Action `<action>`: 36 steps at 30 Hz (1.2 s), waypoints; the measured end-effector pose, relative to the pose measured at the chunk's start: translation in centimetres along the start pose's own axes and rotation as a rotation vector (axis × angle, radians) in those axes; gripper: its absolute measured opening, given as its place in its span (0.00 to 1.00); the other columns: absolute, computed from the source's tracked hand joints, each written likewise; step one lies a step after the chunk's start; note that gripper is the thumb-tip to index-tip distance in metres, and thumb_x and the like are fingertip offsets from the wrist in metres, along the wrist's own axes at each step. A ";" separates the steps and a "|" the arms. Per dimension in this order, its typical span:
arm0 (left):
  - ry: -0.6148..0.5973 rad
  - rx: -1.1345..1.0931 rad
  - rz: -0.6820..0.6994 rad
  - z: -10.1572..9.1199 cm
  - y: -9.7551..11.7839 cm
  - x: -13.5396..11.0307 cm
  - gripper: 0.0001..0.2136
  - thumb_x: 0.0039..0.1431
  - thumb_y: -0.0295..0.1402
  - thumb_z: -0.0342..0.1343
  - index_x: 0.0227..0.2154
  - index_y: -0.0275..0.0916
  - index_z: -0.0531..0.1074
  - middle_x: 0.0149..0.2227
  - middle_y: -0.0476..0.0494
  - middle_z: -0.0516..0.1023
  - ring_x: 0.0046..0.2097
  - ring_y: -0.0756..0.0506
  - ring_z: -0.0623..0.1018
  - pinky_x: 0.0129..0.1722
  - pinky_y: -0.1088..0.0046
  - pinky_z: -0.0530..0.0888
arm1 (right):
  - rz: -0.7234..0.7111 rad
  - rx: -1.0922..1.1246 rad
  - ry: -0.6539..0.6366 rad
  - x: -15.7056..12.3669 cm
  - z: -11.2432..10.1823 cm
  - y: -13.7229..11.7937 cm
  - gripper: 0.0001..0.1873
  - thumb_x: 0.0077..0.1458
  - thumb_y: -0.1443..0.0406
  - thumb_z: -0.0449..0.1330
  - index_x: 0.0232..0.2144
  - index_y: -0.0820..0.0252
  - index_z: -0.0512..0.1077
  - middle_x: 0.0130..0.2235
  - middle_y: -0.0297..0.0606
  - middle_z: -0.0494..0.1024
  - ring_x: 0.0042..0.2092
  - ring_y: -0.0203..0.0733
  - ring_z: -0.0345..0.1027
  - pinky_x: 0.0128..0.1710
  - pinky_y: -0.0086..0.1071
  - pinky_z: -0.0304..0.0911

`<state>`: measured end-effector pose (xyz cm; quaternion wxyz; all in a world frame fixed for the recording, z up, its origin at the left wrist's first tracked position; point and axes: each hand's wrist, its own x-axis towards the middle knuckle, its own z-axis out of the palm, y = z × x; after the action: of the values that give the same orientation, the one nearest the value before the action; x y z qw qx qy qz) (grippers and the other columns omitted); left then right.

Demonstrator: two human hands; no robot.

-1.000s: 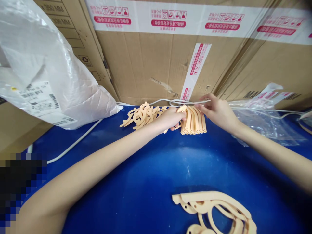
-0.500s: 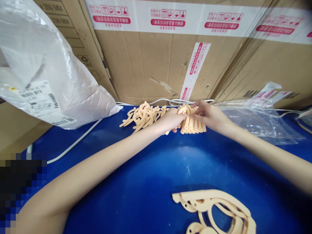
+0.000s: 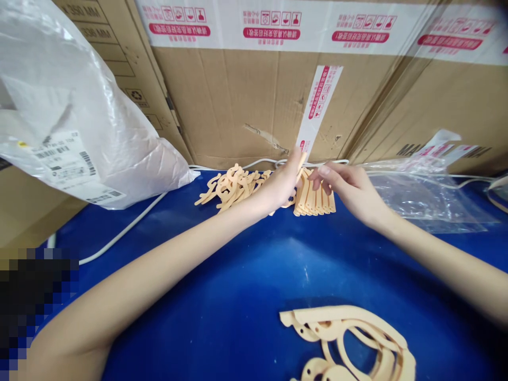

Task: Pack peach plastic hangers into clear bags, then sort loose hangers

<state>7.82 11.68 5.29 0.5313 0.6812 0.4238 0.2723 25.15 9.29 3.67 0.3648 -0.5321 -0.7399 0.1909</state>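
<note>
My left hand (image 3: 288,180) is closed around a thin beige hanger arm (image 3: 301,161), of which only an edge shows past the fingers. Just right of it, my right hand (image 3: 347,188) hovers with fingers loosely bent and apart, and nothing shows in them. Between and below the hands lies a neat row of beige hanger arms (image 3: 315,201), side by side. Left of my left hand sits a loose heap of beige hanger hooks (image 3: 234,185), partly hidden by the wrist.
Several curved hanger parts (image 3: 357,323) lie at the near edge of the blue table (image 3: 222,296). Cardboard boxes (image 3: 238,100) stand behind. A stuffed white plastic bag (image 3: 99,116) leans at left, a clear bag (image 3: 424,201) lies at right, and a white cable (image 3: 123,233) crosses the table.
My left hand has lifted and turned upward, raising the hanger arm off the row. My right hand has drawn back slightly to the right.
</note>
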 end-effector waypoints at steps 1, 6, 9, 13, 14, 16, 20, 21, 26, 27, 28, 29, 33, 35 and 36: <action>-0.009 -0.036 0.029 0.2 0.4 -0.3 0.20 0.74 0.41 0.33 0.32 0.38 0.63 0.26 0.51 0.63 0.25 0.53 0.62 0.25 0.77 0.62 | -0.007 0.035 -0.018 -0.2 0.0 -0.6 0.25 0.63 0.45 0.51 0.26 0.55 0.71 0.27 0.34 0.73 0.28 0.37 0.64 0.30 0.34 0.61; -0.002 -0.123 0.087 0.4 2.1 -1.5 0.11 0.69 0.28 0.49 0.28 0.36 0.65 0.28 0.52 0.68 0.30 0.55 0.67 0.30 0.80 0.64 | 0.051 0.264 -0.047 -0.8 -1.0 -2.1 0.19 0.58 0.47 0.60 0.28 0.53 0.73 0.27 0.33 0.73 0.28 0.37 0.65 0.27 0.32 0.61; -0.008 -0.103 0.133 -0.7 2.7 -1.7 0.10 0.68 0.30 0.53 0.29 0.34 0.70 0.29 0.51 0.68 0.32 0.55 0.67 0.31 0.80 0.62 | 0.033 0.251 -0.012 -0.8 -2.2 -2.7 0.14 0.57 0.51 0.62 0.30 0.53 0.75 0.28 0.33 0.75 0.28 0.37 0.66 0.27 0.32 0.61; -0.036 -0.126 0.244 -2.3 3.6 -1.9 0.16 0.70 0.33 0.51 0.24 0.35 0.65 0.24 0.55 0.57 0.27 0.56 0.59 0.28 0.78 0.57 | -0.016 0.118 0.080 -0.8 -3.5 -3.2 0.12 0.58 0.54 0.61 0.32 0.54 0.75 0.29 0.33 0.76 0.30 0.38 0.68 0.29 0.33 0.62; -0.041 -0.120 0.238 -2.5 3.7 -2.0 0.19 0.72 0.36 0.48 0.22 0.37 0.62 0.22 0.56 0.52 0.25 0.56 0.56 0.27 0.77 0.54 | -0.045 0.039 0.134 -0.9 -3.7 -3.2 0.12 0.58 0.54 0.61 0.33 0.55 0.74 0.29 0.33 0.75 0.29 0.38 0.67 0.28 0.33 0.61; -0.059 -0.073 0.234 -2.9 4.0 -2.2 0.22 0.74 0.38 0.42 0.21 0.39 0.56 0.22 0.56 0.49 0.23 0.55 0.53 0.26 0.75 0.52 | -0.168 -0.199 0.268 -0.9 -4.0 -2.9 0.13 0.61 0.54 0.59 0.36 0.56 0.74 0.28 0.33 0.74 0.27 0.37 0.65 0.27 0.33 0.58; 0.002 0.233 0.365 -3.3 4.0 -2.4 0.21 0.73 0.35 0.44 0.20 0.38 0.57 0.22 0.54 0.57 0.25 0.54 0.58 0.28 0.74 0.54 | -0.511 -0.713 0.425 -0.9 -4.5 -2.4 0.12 0.65 0.59 0.55 0.39 0.60 0.75 0.29 0.38 0.75 0.31 0.41 0.66 0.30 0.35 0.56; 0.025 0.311 0.399 -3.4 4.0 -2.5 0.21 0.72 0.34 0.45 0.20 0.38 0.57 0.22 0.54 0.56 0.25 0.54 0.58 0.28 0.73 0.54 | -0.555 -0.779 0.428 -0.9 -4.6 -2.4 0.12 0.65 0.60 0.54 0.39 0.60 0.75 0.30 0.40 0.76 0.32 0.42 0.67 0.29 0.35 0.55; 0.024 0.490 0.494 -3.8 4.0 -2.7 0.19 0.71 0.34 0.45 0.22 0.37 0.63 0.24 0.53 0.60 0.27 0.53 0.60 0.31 0.73 0.53 | -0.377 -0.710 0.312 -0.7 -4.5 -2.3 0.14 0.64 0.57 0.52 0.33 0.57 0.73 0.28 0.42 0.77 0.29 0.42 0.64 0.26 0.36 0.46; 0.040 0.545 0.497 -3.7 3.9 -2.7 0.18 0.71 0.35 0.45 0.23 0.37 0.66 0.24 0.52 0.62 0.27 0.52 0.61 0.31 0.73 0.53 | -0.323 -0.662 0.272 -0.6 -4.2 -2.1 0.14 0.62 0.57 0.52 0.31 0.57 0.72 0.26 0.41 0.75 0.26 0.41 0.61 0.25 0.36 0.43; 0.069 0.613 0.492 -3.7 3.8 -2.7 0.18 0.71 0.35 0.46 0.25 0.37 0.69 0.24 0.51 0.64 0.28 0.51 0.63 0.31 0.72 0.52 | -0.282 -0.614 0.228 -0.6 -4.0 -1.9 0.14 0.61 0.56 0.53 0.28 0.56 0.69 0.23 0.39 0.72 0.23 0.39 0.57 0.24 0.36 0.41; 0.101 0.688 0.478 -3.6 3.6 -2.5 0.17 0.71 0.36 0.46 0.27 0.38 0.72 0.24 0.50 0.65 0.28 0.50 0.64 0.31 0.72 0.52 | -0.252 -0.567 0.186 -0.5 -3.8 -1.6 0.14 0.60 0.56 0.54 0.26 0.56 0.67 0.20 0.36 0.68 0.20 0.37 0.53 0.24 0.36 0.40; 0.223 0.920 0.408 -3.7 1.7 -1.2 0.18 0.73 0.40 0.41 0.39 0.40 0.75 0.25 0.47 0.69 0.31 0.46 0.70 0.32 0.72 0.54 | -0.116 -0.319 0.013 0.2 -3.2 0.2 0.19 0.66 0.54 0.47 0.25 0.55 0.62 0.15 0.30 0.61 0.16 0.34 0.53 0.20 0.33 0.47; 0.204 0.961 0.328 -4.1 0.4 -0.2 0.21 0.74 0.41 0.36 0.41 0.40 0.75 0.29 0.45 0.73 0.35 0.45 0.74 0.33 0.72 0.57 | -0.044 -0.197 -0.019 0.9 -3.3 1.1 0.20 0.68 0.56 0.41 0.28 0.54 0.62 0.16 0.30 0.63 0.16 0.34 0.56 0.18 0.32 0.51; 0.175 0.973 0.278 -4.3 -0.2 0.2 0.21 0.74 0.40 0.36 0.41 0.39 0.74 0.31 0.44 0.75 0.36 0.45 0.75 0.33 0.73 0.59 | -0.015 -0.153 -0.019 1.2 -3.5 1.6 0.19 0.68 0.57 0.40 0.29 0.55 0.63 0.16 0.30 0.64 0.16 0.35 0.57 0.18 0.32 0.52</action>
<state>4.29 13.98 6.28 0.0742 0.8741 0.4498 0.1677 28.52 10.62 5.32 0.3172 -0.5512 -0.7596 0.1360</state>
